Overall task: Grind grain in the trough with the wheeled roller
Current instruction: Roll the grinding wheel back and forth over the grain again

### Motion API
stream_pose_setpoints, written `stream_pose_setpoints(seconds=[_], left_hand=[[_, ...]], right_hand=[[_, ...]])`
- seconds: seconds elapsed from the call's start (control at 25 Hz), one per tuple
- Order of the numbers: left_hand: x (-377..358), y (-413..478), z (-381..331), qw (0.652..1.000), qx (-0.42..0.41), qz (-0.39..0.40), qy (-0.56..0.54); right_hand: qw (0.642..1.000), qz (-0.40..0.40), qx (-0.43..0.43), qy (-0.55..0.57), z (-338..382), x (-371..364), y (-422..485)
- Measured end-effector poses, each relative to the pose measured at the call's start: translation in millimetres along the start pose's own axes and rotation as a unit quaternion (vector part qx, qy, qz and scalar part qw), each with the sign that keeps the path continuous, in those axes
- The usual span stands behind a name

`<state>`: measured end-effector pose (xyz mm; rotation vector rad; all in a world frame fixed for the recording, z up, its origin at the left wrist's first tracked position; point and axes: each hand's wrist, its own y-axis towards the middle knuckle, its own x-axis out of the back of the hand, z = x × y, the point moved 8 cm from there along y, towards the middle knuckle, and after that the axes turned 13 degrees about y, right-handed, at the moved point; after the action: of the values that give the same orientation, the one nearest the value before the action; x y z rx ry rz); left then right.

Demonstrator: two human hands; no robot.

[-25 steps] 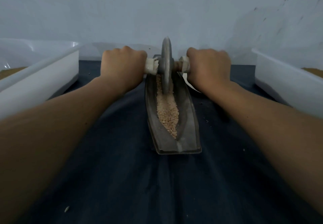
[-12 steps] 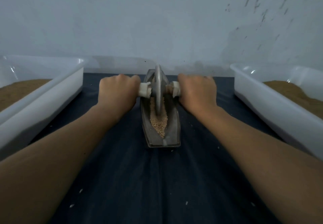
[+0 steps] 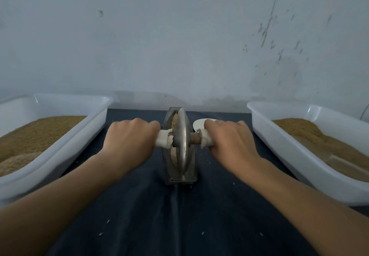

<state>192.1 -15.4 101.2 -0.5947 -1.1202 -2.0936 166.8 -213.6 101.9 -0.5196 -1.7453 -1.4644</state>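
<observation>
Both fists are clenching the axle. The left hand (image 3: 131, 136) is wrapping the white-taped stub, and the right hand (image 3: 229, 138) is wrapping the taped stub opposite. A bare brown shaft is showing inboard of the right hand.

The wheeled roller (image 3: 182, 136) is standing upright between the fists, with its rim sitting down in the trough (image 3: 181, 180). From this angle the disc is hiding most of the trough's length.

Clearance:
- Outboard of each fist, a strip of dark cloth (image 3: 179, 215) is running up to a tub wall. The left tub (image 3: 60, 152) and right tub (image 3: 289, 150) are both near the knuckles but not touching them.
- On the near side of the grip, open cloth is lying between the forearms.
- Beyond the grip come the trough's far end, a short strip of cloth, then the wall (image 3: 179, 36).

Materials:
- The roller is a thin, dull grey metal disc.
- The trough is narrow grey metal with a flat near end plate.
- The grain (image 3: 174, 152) is tan and coarse, lying in the groove left of the disc.
- The tubs are glossy white plastic with rounded corners, holding a brown granular fill.
- The cloth is dark blue and creased, with pale flecks lying on it.
- A white rounded flat piece (image 3: 199, 123) is peeking out just beyond the right knuckles; I can't tell what it is.
</observation>
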Motion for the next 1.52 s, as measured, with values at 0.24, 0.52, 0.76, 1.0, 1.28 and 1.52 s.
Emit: stream_pose_setpoints(seconds=[0.24,0.52,0.76,1.0,1.28,1.52], left_hand=[[3.4,-2.0,3.9,1.000,0.007,-0.013,-0.008],[-27.2,-1.9,-11.5,0.999,0.027,-0.001,-0.020],[-50.4,24.1,-20.4,0.999,0.036,-0.002,-0.001],[-70.6,62.6,-20.4,0.999,0.046,-0.007,0.015],[-100.1,89.2,-17.5,0.998,0.058,-0.038,-0.014],[-100.9,88.1,-18.4,0.997,0.066,-0.042,-0.020]], right_hand=[[0.999,-0.027,0.017,-0.003,0.7,1.8,1.4],[0.999,-0.049,0.004,-0.013,1.1,-17.9,4.1],[0.998,-0.009,-0.057,-0.041,-19.4,-59.0,25.8],[0.997,-0.012,-0.077,-0.022,-39.4,-86.7,56.8],[0.997,-0.011,-0.054,-0.062,-50.3,-109.1,96.3],[0.996,-0.008,-0.062,-0.058,-49.7,-112.0,91.9]])
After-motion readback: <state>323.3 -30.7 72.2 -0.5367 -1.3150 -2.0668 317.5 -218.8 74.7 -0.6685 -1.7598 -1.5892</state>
